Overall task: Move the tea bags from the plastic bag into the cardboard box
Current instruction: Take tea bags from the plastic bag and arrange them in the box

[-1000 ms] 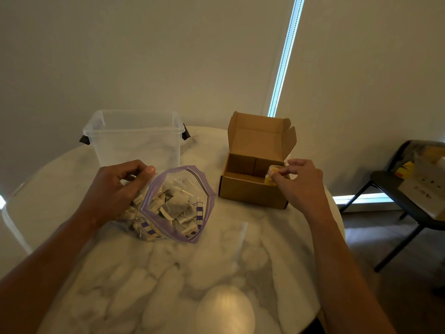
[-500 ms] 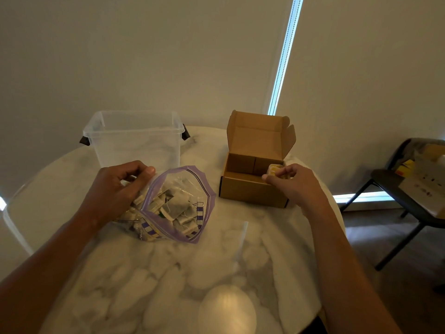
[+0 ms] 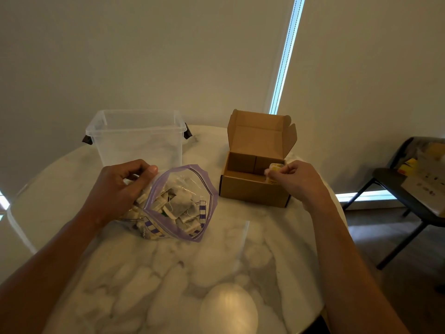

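The job looks barely begun, as far as this view lets one judge. The plastic bag [image 3: 190, 183] lies on the marble worktop [image 3: 156, 273] at about eleven o'clock from the person, its purple-edged mouth gaping towards the camera. It is well filled with a loose heap of tea bags [image 3: 183, 207]: pale paper pouches with thin strings, some showing dark contents. The left hand [image 3: 118, 186] grips the rim at the bag's nine o'clock side, fingers curled over it, and props the mouth open. The cardboard box [image 3: 252, 192] stands at about one o'clock, well apart from the bag, lid flap upright at the back. What shows of its inside looks bare, though the front wall hides the floor. The right hand [image 3: 301, 183] pinches a single tea bag [image 3: 273, 168] with yellow on it, holding it at the box's three o'clock end, level with the rim. Nearly the whole heap is left to move.
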A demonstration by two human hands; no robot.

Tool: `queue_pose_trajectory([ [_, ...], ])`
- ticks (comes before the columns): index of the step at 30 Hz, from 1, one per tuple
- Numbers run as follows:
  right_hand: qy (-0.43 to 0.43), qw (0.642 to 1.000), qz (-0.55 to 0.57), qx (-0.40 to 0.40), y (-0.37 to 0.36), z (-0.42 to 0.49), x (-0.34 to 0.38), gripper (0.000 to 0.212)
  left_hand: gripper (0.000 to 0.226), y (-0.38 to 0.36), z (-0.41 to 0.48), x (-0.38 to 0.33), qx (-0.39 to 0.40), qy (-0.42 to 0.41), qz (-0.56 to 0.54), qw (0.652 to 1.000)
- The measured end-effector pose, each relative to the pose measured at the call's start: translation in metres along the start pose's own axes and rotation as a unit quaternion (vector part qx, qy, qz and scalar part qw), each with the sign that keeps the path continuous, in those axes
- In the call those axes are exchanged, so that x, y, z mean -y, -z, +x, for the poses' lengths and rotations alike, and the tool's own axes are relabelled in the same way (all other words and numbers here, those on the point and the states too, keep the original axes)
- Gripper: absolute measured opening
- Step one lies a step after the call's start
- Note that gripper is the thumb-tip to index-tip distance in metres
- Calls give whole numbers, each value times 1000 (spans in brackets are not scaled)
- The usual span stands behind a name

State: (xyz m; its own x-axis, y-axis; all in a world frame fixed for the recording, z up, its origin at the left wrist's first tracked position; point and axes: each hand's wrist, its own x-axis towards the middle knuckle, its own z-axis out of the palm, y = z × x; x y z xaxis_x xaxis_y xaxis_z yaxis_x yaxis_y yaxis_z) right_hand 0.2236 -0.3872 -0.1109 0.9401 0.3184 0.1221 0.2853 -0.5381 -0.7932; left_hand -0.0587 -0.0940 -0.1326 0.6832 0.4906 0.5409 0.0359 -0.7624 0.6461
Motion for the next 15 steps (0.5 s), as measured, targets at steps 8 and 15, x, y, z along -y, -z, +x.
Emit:
queue_pose_trajectory([
  [8,166,966,142,-139,-6,-42,34,35,26,1,0,0,-5,6,-8,1000],
  [15,410,898,-1,157,-58,-105,73,19,27,1,-1,-1,-2,13,-25,1000],
])
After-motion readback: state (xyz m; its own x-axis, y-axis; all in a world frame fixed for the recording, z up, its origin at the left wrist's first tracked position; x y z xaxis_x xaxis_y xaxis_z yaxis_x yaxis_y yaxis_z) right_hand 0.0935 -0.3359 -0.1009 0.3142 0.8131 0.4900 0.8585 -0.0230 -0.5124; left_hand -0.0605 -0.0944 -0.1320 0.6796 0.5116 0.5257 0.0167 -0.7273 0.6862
